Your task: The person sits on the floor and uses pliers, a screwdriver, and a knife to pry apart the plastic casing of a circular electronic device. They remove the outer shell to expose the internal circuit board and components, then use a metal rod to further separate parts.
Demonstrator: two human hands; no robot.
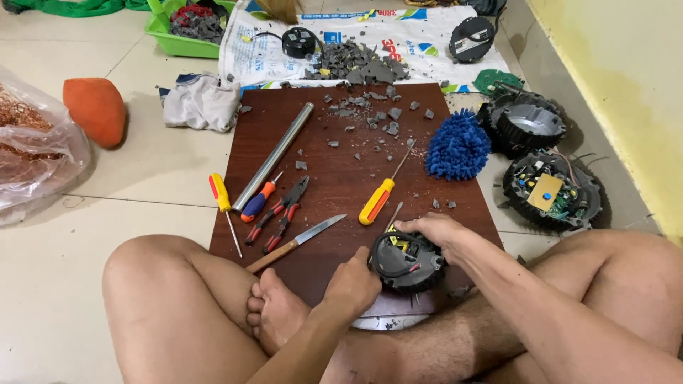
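At six o'clock on the dark wooden board [334, 192], between my crossed legs, I am holding a round black device [407, 262] with its wiring showing on top. My left hand [353, 283] is closing into a fist against the device's nine o'clock edge; I cannot tell whether the fingers are pinching anything there. My right hand [432, 229] is curling over the rim at twelve o'clock, fingers bent down and gripping the casing.

Just off the device at eleven o'clock, a yellow-handled screwdriver [377, 200] is lying tilted, tip pointing toward one o'clock. Toward nine o'clock, a knife [299, 242] with a wooden handle is resting near red-handled pliers [282, 212], a short blue and orange screwdriver [258, 201] and a long metal tube [274, 156]. Another screwdriver [223, 206], with a red and yellow handle, is lying on the floor tiles beside the board.

Grey broken fragments [370, 114] are scattering across the board's far end. At two o'clock, a blue fluffy pad [458, 146] is sitting at the board's edge, with two opened black round housings [541, 160] beyond it.
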